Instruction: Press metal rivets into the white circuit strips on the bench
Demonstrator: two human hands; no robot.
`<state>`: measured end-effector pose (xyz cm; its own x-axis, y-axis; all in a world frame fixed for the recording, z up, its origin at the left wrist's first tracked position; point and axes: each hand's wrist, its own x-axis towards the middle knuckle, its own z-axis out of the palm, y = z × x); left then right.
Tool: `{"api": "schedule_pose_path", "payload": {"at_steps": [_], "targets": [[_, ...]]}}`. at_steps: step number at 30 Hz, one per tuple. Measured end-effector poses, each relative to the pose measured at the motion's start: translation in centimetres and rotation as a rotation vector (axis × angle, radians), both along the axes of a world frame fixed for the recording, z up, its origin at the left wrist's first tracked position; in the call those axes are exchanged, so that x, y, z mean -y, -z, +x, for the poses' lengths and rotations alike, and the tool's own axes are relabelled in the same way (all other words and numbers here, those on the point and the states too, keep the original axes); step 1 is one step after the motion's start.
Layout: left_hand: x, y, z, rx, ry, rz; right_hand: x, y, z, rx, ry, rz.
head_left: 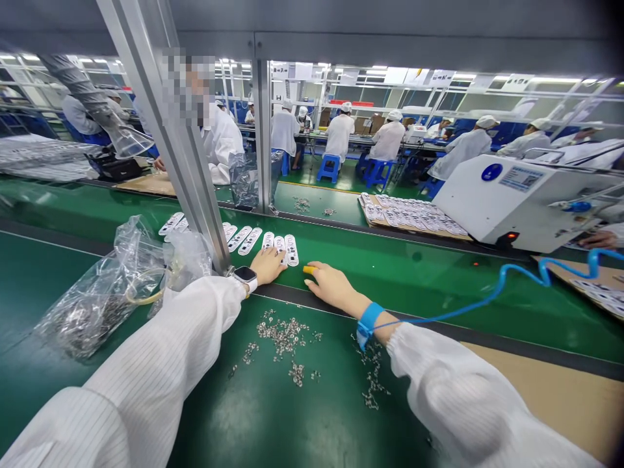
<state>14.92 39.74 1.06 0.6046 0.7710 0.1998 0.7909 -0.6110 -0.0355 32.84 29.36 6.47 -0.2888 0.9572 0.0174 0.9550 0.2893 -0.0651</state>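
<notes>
My left hand (268,265) lies flat with its fingertips on white oval printed pieces (291,250) set side by side on the green belt (390,266). Its fingers cover parts of these pieces. To the right, my right hand (332,286) is over the belt's near edge, thumb and index finger apart, with nothing visible in it. A yellow finger cot (309,269) covers one fingertip, and a blue wrist strap (369,324) circles that wrist. Small metal parts (285,335) lie scattered on the green table (244,422) below my hands.
Clear bags (92,318) of metal parts lie at left beside an upright metal post (195,182). A blue coiled cord (463,305) runs right from my wrist strap. Beyond the belt are a white machine (507,201), cardboard with printed pieces (414,214), and several seated people.
</notes>
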Motion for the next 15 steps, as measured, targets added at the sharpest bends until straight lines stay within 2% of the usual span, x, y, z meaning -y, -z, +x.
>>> {"api": "schedule_pose_path", "payload": {"at_steps": [4, 7, 9, 12, 14, 15], "targets": [[0.8, -0.1, 0.4, 0.006, -0.058, 0.029, 3.8, -1.5, 0.5, 0.025, -0.064, -0.019], [2.5, -1.4, 1.0, -0.011, -0.064, 0.054, 8.1, -3.2, 0.4, 0.039, -0.135, -0.032], [4.4, -3.1, 1.2, -0.043, -0.012, 0.06, 12.0, -4.6, 0.2, 0.031, -0.221, 0.003], [8.7, -6.2, 1.5, -0.101, 0.147, 0.062, 18.5, -6.6, 0.3, -0.037, -0.399, 0.183], [12.2, -8.2, 1.2, -0.124, 0.276, 0.061, 22.7, -7.6, 0.8, -0.122, -0.411, 0.247], [14.1, -8.9, 1.0, -0.13, 0.338, 0.056, 24.5, -7.9, 1.1, -0.166, -0.411, 0.232]]}}
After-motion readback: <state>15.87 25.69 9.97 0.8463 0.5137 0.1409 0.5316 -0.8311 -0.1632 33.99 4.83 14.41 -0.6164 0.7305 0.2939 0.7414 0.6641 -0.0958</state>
